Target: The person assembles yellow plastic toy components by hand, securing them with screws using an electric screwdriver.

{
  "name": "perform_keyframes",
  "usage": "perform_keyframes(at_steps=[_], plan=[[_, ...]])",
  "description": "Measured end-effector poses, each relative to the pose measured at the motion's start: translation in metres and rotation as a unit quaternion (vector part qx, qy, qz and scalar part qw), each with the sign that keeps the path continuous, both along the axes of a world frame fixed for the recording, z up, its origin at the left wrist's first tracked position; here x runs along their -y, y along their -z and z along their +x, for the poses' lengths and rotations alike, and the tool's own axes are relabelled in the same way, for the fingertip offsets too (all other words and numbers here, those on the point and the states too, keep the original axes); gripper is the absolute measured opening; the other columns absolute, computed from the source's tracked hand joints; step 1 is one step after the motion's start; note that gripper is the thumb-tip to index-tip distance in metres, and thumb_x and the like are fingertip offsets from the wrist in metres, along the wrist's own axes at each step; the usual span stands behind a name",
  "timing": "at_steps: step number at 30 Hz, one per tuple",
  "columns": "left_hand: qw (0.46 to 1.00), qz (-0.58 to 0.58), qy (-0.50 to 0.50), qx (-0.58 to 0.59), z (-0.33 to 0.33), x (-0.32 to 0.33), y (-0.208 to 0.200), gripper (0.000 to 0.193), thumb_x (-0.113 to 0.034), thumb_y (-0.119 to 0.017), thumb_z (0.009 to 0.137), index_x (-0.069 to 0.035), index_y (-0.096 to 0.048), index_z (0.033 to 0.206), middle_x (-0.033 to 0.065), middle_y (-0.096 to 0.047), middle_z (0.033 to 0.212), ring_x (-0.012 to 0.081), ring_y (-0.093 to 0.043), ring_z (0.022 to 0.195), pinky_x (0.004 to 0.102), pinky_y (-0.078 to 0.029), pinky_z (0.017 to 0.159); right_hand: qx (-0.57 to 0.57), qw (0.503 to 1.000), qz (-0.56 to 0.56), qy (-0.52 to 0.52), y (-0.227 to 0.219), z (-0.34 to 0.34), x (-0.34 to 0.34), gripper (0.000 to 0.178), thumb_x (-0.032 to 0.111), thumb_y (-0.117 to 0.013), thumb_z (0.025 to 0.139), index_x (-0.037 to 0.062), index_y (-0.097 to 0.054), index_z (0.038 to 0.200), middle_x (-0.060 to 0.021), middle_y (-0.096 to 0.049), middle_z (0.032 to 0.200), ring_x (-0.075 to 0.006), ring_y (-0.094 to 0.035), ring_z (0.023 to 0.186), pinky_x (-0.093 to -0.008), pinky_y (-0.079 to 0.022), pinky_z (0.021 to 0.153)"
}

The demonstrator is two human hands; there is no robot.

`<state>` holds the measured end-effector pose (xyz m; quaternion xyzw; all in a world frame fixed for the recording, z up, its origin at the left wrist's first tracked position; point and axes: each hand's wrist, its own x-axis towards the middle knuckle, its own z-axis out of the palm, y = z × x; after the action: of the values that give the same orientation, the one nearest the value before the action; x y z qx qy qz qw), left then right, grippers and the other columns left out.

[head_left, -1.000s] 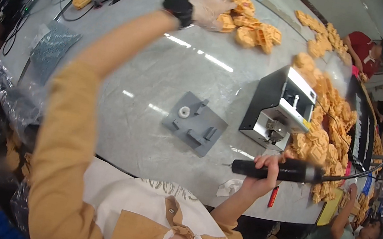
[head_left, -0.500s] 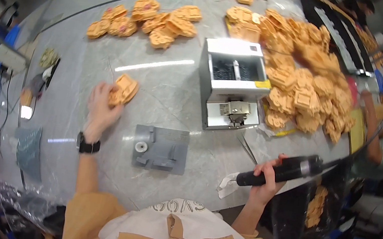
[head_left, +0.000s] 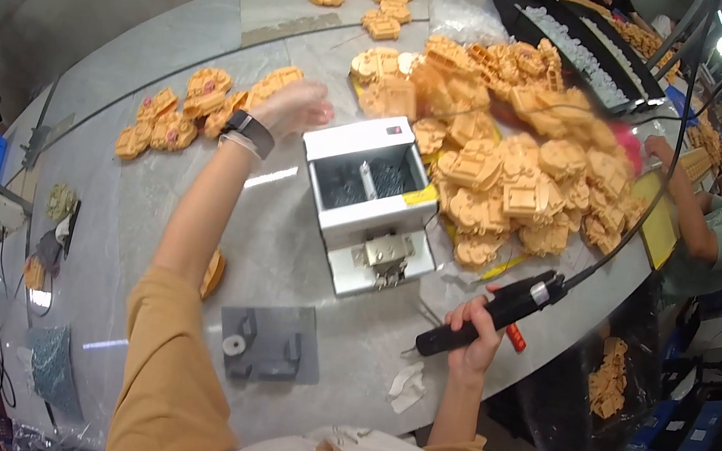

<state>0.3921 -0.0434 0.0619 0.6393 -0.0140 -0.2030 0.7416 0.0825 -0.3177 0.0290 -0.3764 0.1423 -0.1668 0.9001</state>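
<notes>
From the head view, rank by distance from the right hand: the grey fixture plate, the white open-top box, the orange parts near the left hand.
From the right hand:
1. White open-top box, ahead and left.
2. Grey fixture plate, left, near the table's front edge; close to the box's distance.
3. Orange parts, far left, by the left hand.

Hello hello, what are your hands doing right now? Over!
Right hand gripping black power screwdriver. Left hand open, reaching over orange parts. White box between hands.

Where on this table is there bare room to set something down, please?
Bare grey table lies between the small orange pieces at far left and the left forearm. Another patch lies between the grey fixture plate and the white box machine. Right of the machine it is crowded: a large orange pile runs to the table edge.
</notes>
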Motion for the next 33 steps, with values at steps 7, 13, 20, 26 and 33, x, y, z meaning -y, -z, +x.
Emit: perform_keyframes(at_steps=[7,13,20,26,33], plan=[[0.990,0.102,0.006,-0.101,0.061,0.062,0.065,0.017,-0.004,-0.053,0.078,0.008,-0.055,0.089,0.0134,-0.058,0.076,0.0191,-0.060,0.061,0.0250,-0.054,0.053,0.014,0.995,0.095,-0.031,0.013,-0.002,0.009,0.041,0.008,-0.054,0.072,0.0109,-0.038,0.110,-0.0036,-0.038,0.059,-0.0160,-0.042,0.046,-0.0327,-0.041,0.051],[0.988,0.123,0.032,-0.082,0.083,0.063,0.059,0.016,-0.008,-0.051,0.083,0.007,-0.054,0.086,0.0112,-0.060,0.070,0.0156,-0.060,0.054,0.0219,-0.053,0.049,0.008,0.993,0.104,-0.053,0.010,0.012,0.005,0.042,0.009,-0.054,0.073,0.0104,-0.036,0.112,-0.0039,-0.039,0.060,-0.0158,-0.042,0.046,-0.0326,-0.042,0.052],[0.938,0.344,-0.015,0.022,0.108,0.067,0.069,0.030,-0.022,-0.065,0.072,0.008,-0.061,0.073,0.0174,-0.063,0.073,0.0205,-0.062,0.051,0.0283,-0.050,0.043,-0.013,0.993,0.110,-0.045,0.015,0.019,0.002,0.042,0.005,-0.055,0.072,0.0095,-0.037,0.110,-0.0041,-0.040,0.059,-0.0166,-0.042,0.046,-0.0322,-0.039,0.052],[0.935,0.351,-0.050,0.026,0.102,0.056,0.057,0.039,-0.025,-0.064,0.075,0.012,-0.059,0.087,0.0174,-0.063,0.082,0.0209,-0.064,0.060,0.0272,-0.053,0.049,-0.024,0.994,0.098,-0.047,0.016,0.013,0.000,0.043,0.006,-0.055,0.071,0.0085,-0.038,0.110,-0.0044,-0.040,0.059,-0.0168,-0.043,0.047,-0.0328,-0.041,0.053],[0.962,0.244,-0.119,-0.003,0.082,0.057,0.050,0.042,-0.026,-0.066,0.076,0.011,-0.057,0.093,0.0143,-0.062,0.085,0.0179,-0.063,0.066,0.0246,-0.053,0.049,-0.021,0.994,0.081,-0.069,0.018,0.011,0.001,0.043,0.010,-0.053,0.074,0.0104,-0.038,0.115,-0.0037,-0.037,0.061,-0.0149,-0.041,0.047,-0.0323,-0.041,0.054]])
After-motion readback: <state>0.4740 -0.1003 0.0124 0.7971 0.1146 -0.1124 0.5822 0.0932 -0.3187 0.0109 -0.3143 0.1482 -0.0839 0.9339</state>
